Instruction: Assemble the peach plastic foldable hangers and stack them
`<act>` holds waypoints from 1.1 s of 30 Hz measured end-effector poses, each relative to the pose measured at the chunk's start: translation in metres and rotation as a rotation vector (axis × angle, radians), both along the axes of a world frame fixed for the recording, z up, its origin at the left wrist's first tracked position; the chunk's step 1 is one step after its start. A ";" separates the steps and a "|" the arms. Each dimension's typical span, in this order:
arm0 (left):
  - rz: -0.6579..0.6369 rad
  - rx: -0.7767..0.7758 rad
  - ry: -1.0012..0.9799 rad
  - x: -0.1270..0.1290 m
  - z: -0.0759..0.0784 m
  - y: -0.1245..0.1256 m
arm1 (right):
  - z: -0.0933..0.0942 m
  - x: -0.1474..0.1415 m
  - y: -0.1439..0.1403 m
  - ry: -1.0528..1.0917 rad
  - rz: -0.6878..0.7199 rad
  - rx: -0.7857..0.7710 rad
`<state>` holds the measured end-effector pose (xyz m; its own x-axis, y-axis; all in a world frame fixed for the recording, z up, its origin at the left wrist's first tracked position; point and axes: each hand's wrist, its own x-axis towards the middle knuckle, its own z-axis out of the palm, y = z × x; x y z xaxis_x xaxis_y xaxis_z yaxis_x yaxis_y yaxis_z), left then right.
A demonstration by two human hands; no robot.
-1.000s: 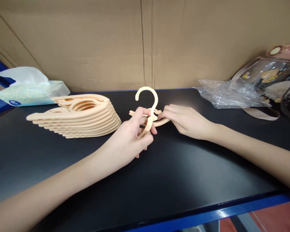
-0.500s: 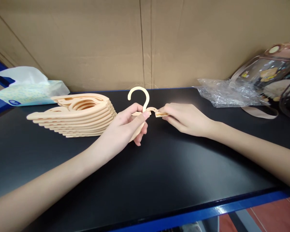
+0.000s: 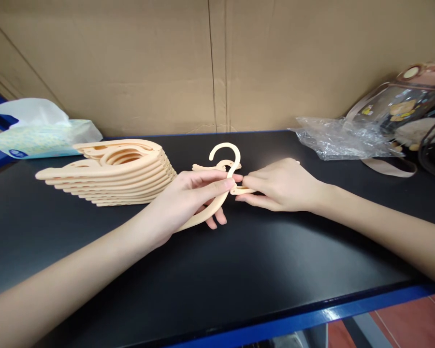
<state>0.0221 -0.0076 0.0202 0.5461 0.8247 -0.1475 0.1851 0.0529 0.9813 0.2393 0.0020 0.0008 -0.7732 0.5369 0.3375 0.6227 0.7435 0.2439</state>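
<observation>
Both my hands hold one peach plastic folding hanger [image 3: 225,159] just above the black table [image 3: 217,270]. My left hand [image 3: 188,198] grips its left arm, which slants down past my fingers. My right hand [image 3: 279,186] pinches the right arm near the middle joint. The hook curls upward between the two hands. A stack of several folded hangers [image 3: 112,171] of the same colour lies on the table to the left of my left hand.
A tissue pack [image 3: 39,130] sits at the far left. Crumpled clear plastic wrap [image 3: 340,140] and a transparent bag with a strap [image 3: 406,111] lie at the back right. A cardboard wall [image 3: 217,63] stands behind. The table's blue front edge [image 3: 311,321] runs below.
The hanger has shifted slightly right and lower. Its left arm now points down-left under my left hand, and my hands have come closer together at the joint.
</observation>
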 end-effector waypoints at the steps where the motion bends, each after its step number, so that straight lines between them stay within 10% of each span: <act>1: 0.001 -0.016 -0.013 -0.001 0.000 0.001 | 0.000 0.000 0.000 0.008 0.005 0.016; 20: 0.042 -0.272 -0.023 -0.006 -0.002 0.009 | -0.002 -0.004 0.000 -0.009 0.023 0.247; 33: 0.005 -0.119 -0.008 -0.007 -0.007 0.012 | -0.007 -0.006 0.000 -0.042 0.037 0.250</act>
